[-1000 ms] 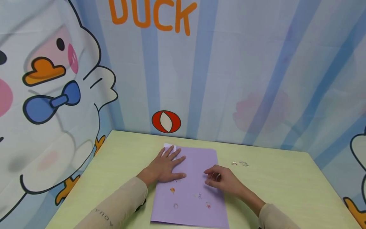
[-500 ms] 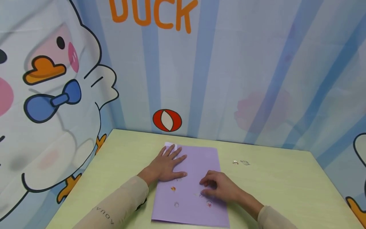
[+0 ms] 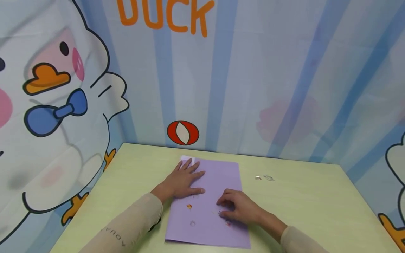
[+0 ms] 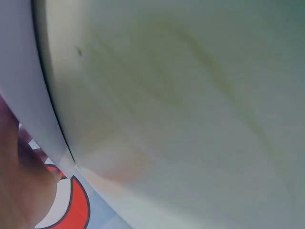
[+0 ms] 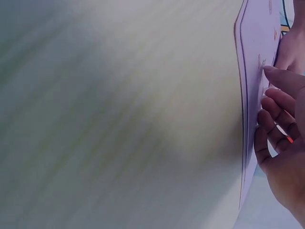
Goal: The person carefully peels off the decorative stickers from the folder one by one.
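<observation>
A purple folder-like sheet (image 3: 215, 239) lies on the table, with several small stickers on its lower half. Among them are an orange one (image 3: 189, 206), a pale ring-shaped one (image 3: 192, 223) and a reddish one (image 3: 228, 224). My left hand (image 3: 184, 181) rests flat with spread fingers on the sheet's upper left. Over its right side, my right hand (image 3: 242, 206) has loosely bent fingers, and its thumb touches the sheet beside a small dark sticker (image 3: 219, 213). In the right wrist view that thumb (image 5: 283, 78) reaches to the purple surface; nothing shows between thumb and fingers.
Two small stickers, a reddish one (image 3: 258, 177) and a grey one (image 3: 268, 178), lie on the pale yellow-green table (image 3: 303, 200) right of the sheet. A white strip (image 3: 187, 158) shows at the sheet's top left corner. Behind the table hangs a cartoon duck curtain (image 3: 243, 88).
My right hand has moved left and towards me, down to the small dark sticker, and has shifted slightly further left since half a second ago. The left hand has stayed in place.
</observation>
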Demonstrator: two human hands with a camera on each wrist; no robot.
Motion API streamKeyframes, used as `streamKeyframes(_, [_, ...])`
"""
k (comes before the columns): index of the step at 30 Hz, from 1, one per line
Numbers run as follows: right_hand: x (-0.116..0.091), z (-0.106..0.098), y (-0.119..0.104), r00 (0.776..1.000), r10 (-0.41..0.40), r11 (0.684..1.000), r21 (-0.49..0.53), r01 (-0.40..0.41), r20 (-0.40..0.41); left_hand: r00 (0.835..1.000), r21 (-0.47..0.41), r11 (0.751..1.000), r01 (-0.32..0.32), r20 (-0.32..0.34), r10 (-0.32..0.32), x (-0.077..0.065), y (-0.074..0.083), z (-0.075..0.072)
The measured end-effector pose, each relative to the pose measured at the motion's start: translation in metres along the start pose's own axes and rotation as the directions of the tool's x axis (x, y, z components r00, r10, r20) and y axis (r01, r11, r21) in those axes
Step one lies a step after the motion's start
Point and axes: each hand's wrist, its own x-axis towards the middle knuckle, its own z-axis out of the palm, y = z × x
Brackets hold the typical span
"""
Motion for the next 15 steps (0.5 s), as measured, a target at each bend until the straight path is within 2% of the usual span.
streamKeyframes(5, [-0.001,-0.001,-0.003,1.000,-0.007,0.998,-0.063,0.007,0.012,0.999,-0.045,0.999,-0.027,-0.036,0.025,-0.003,0.013,-0.002])
streamKeyframes(8, [-0.004,-0.003,-0.005,1.000,-0.015,0.995,-0.097,0.017,0.017,0.999,-0.064,0.997,-0.033,-0.023,0.031,-0.003,0.021,0.001])
streamKeyframes(12, [-0.006,-0.003,-0.010,0.999,-0.043,0.989,-0.142,0.046,0.022,1.000,-0.010,1.000,-0.017,0.012,0.018,-0.004,0.027,0.006])
streamKeyframes(15, [-0.004,-0.002,-0.012,0.999,-0.032,0.991,-0.130,0.035,0.023,1.000,0.050,0.999,-0.006,0.006,0.005,-0.005,0.027,0.007])
